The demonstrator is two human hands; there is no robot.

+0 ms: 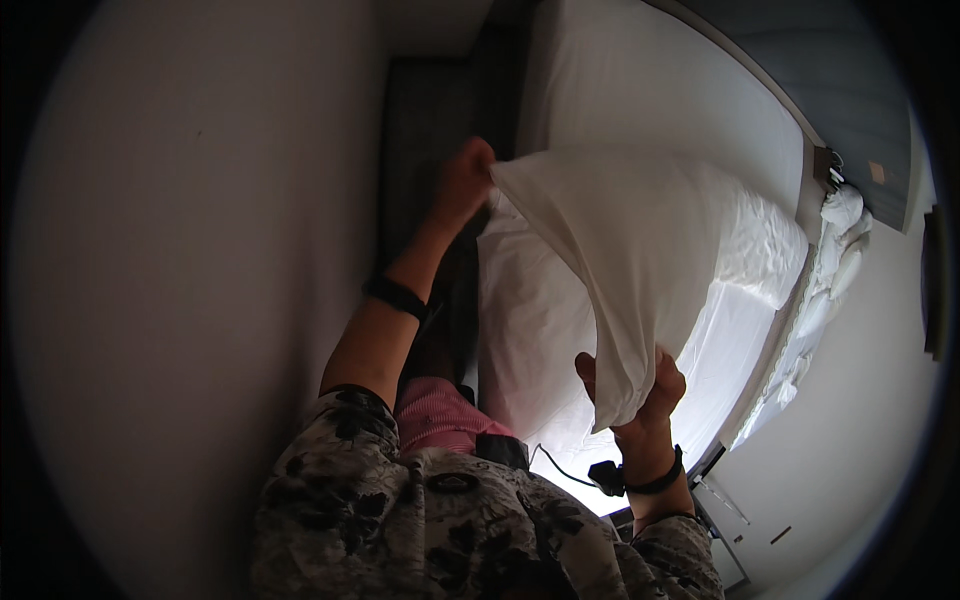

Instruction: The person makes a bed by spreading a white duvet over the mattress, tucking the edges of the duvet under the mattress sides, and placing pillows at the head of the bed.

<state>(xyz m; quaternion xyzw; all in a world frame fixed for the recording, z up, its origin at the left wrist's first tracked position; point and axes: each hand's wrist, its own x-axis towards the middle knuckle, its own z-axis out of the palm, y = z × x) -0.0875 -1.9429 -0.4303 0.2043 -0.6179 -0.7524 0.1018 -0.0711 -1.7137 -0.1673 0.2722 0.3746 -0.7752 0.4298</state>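
Note:
A white cloth, perhaps a sheet or a cover, is stretched between my hands above a bed. My left hand, slightly blurred, grips one corner of it at the bed's near side. Farther right and closer to my body, my right hand has a gathered edge of the cloth between thumb and fingers. Beneath lies the bed with white bedding, partly hidden by the cloth. Each wrist wears a black band, and a small black device with a cable hangs by the right one.
A plain wall rises close on my left. A second white-covered mattress or bed stands beyond. Along the far wall, white bedding or pillows lie on a ledge or surface, near a grey panel. Dark floor runs beside the bed.

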